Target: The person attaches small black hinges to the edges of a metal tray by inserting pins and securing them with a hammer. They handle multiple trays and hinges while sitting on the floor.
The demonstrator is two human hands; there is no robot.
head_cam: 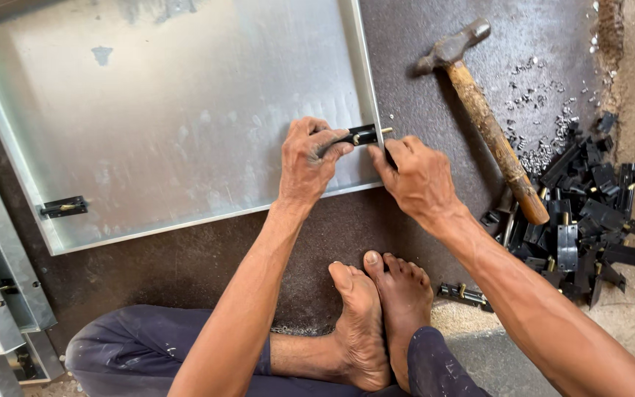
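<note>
Your left hand point(309, 158) pinches the black latch point(361, 135) at the metal tray's point(185, 110) right edge. Your right hand point(417, 176) grips it too. A hammer point(483, 117) lies near.

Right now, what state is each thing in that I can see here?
Left hand: pressing a black latch against the tray's rim.
Right hand: pinching the latch's near end.
Metal tray: lying flat, second latch fixed at its left rim.
Hammer: lying unheld.
Pile of black latches: loose heap.
</note>
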